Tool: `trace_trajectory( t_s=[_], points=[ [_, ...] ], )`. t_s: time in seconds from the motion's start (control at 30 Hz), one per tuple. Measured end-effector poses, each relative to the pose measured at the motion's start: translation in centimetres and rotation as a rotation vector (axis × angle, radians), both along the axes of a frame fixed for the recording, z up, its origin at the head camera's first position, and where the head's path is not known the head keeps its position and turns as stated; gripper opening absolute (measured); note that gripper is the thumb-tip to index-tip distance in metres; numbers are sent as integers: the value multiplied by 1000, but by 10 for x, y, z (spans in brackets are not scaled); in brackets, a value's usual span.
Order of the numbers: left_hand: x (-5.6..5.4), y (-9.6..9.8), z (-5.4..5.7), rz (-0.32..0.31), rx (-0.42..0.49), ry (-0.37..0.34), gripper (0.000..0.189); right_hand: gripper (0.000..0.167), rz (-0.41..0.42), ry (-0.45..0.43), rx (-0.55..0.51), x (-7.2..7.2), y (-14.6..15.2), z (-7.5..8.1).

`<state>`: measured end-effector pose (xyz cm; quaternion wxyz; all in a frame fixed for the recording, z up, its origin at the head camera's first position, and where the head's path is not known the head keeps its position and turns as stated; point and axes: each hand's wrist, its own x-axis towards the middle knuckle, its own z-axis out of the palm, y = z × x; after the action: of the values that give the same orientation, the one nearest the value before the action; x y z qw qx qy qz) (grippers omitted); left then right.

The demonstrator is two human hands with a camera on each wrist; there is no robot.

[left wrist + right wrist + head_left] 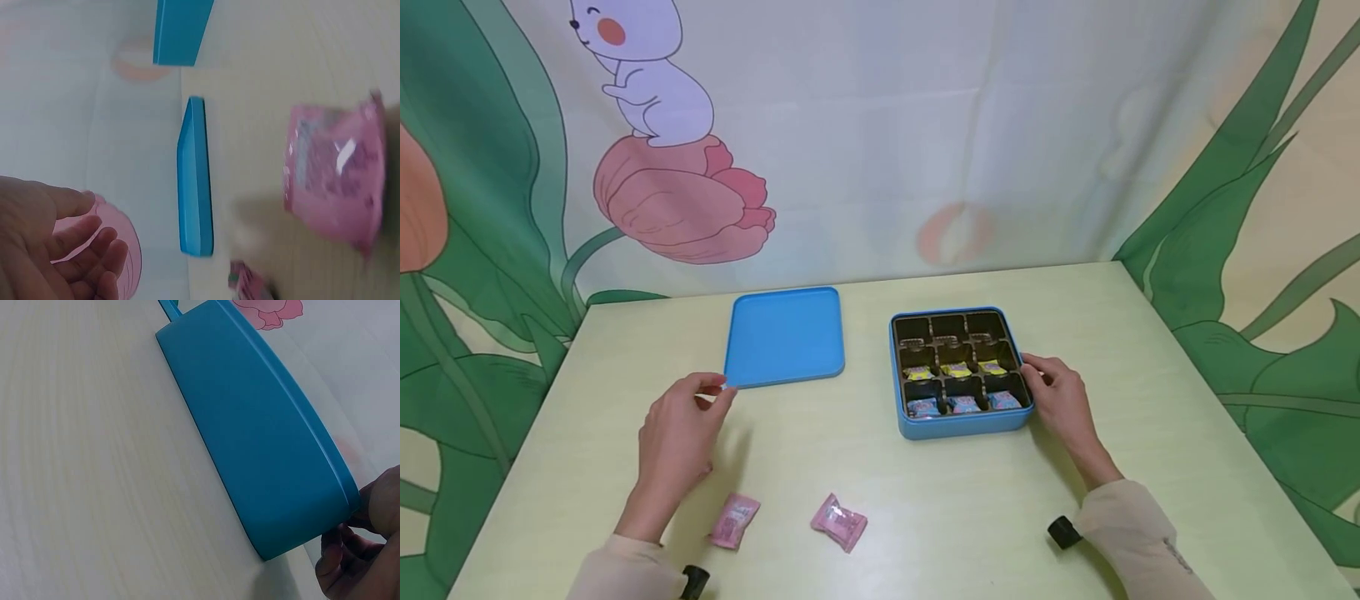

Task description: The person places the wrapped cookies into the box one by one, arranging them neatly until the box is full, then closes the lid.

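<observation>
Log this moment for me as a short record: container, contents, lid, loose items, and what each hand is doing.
Container: blue box with nine compartments, on the table
Contents: three yellow packets in the middle row, three blue packets in the front row; none seen in the back row
Lid: blue lid, off, left of the box
Loose items: pink packet, second pink packet to its right
Left hand: raised near the lid, apart from it; nothing visibly held
Right hand: grips the box's right side
</observation>
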<state>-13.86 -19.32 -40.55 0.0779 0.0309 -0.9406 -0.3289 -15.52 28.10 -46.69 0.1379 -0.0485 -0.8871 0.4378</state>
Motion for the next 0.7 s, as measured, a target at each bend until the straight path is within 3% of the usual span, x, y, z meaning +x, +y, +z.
trace_trajectory(
  t_s=[0.3, 0.53, 0.7],
  points=[
    [13, -42, -8, -31, -34, -58, 37, 28, 5, -27, -1, 0, 1, -1],
    [21, -70, -18, -69, -91, -225, 48, 28, 3, -27, -11, -1, 1, -2],
    [22, -86, -25, -104, -124, -279, 54, 27, 4, -25, -19, 0, 0, -1]
  ],
)
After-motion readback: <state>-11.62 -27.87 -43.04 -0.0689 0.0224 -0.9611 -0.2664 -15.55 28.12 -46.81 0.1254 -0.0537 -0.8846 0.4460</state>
